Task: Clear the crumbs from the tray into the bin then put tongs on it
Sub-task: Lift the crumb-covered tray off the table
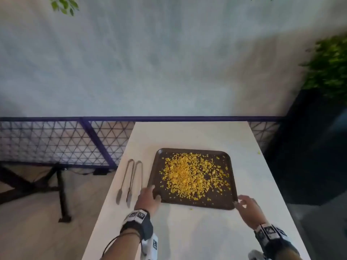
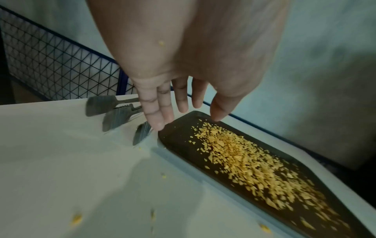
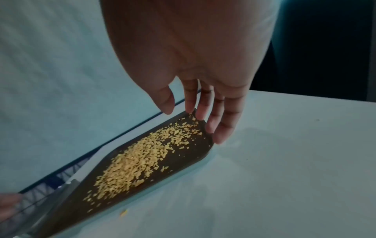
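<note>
Two wrists with marker-printed bands reach forward over the white tabletop (image 1: 187, 231). The left hand (image 1: 148, 198) meets the near left corner of the brown tray (image 1: 216, 204); its grip is wide, fingers (image 2: 156, 112) straight and spread, fingertips at the tray's rim and the thumb over the tray edge. The right hand (image 1: 247, 205) lies at the near right corner, its grip likewise wide, fingers (image 3: 221, 128) extended along the rim, holding nothing. The tray lies flat on the tabletop, carrying a dense heap of yellow crumbs (image 1: 189, 175) at its centre, thinning toward the edges. A few stray crumbs lie on the tabletop beside the tray. Two pairs of metal tongs (image 1: 129, 180) lie side by side just left of the tray, apart from it. Beyond the tabletop: a blue-framed mesh railing (image 1: 56, 141), a pale wall, and green foliage (image 1: 330, 68) at far right.
</note>
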`<state>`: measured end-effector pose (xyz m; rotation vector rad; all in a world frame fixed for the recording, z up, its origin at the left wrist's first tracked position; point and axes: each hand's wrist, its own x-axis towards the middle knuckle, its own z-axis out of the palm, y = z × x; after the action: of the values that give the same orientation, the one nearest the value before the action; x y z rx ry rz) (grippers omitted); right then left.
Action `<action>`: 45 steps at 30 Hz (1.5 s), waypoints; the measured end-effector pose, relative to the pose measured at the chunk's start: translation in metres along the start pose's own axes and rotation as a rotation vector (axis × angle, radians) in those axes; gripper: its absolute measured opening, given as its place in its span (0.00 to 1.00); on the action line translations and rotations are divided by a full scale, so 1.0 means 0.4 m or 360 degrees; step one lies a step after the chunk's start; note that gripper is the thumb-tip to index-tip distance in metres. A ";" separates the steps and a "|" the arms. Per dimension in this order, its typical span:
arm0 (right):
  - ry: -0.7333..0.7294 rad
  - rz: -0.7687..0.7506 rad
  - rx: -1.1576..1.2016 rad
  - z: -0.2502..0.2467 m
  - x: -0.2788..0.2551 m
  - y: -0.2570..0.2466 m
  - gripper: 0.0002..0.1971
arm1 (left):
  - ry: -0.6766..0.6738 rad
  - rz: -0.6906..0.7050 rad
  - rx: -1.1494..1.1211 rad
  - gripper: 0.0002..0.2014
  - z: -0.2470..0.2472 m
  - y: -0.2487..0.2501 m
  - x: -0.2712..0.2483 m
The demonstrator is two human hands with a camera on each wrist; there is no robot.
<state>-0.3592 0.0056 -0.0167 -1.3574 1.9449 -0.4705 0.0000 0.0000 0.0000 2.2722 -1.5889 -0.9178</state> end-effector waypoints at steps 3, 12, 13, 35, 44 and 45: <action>0.0027 0.0213 0.0002 0.028 0.086 -0.019 0.23 | 0.0006 -0.0100 0.0162 0.28 -0.008 0.004 0.117; 0.0043 0.0538 -0.0110 0.095 0.217 -0.014 0.26 | -0.0224 -0.0297 0.0436 0.27 0.003 0.000 0.295; 0.0060 0.0552 -0.0121 0.099 0.226 -0.009 0.24 | -0.0237 -0.0319 0.0457 0.27 0.003 0.000 0.302; 0.0327 0.0202 0.0308 -0.045 -0.028 0.013 0.12 | 0.0274 0.0121 -0.0315 0.17 -0.073 -0.034 0.041; 0.0603 -0.0033 0.0333 -0.039 -0.292 0.058 0.11 | 0.0542 0.0053 -0.0677 0.20 -0.028 -0.091 -0.266; 0.0612 -0.0022 0.0336 -0.035 -0.318 0.068 0.11 | 0.0585 0.0048 -0.0680 0.19 -0.022 -0.097 -0.300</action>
<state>-0.3620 0.1317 0.0189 -1.2103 2.1147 -0.9743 0.0084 0.1224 0.0308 1.9689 -1.1408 -0.6974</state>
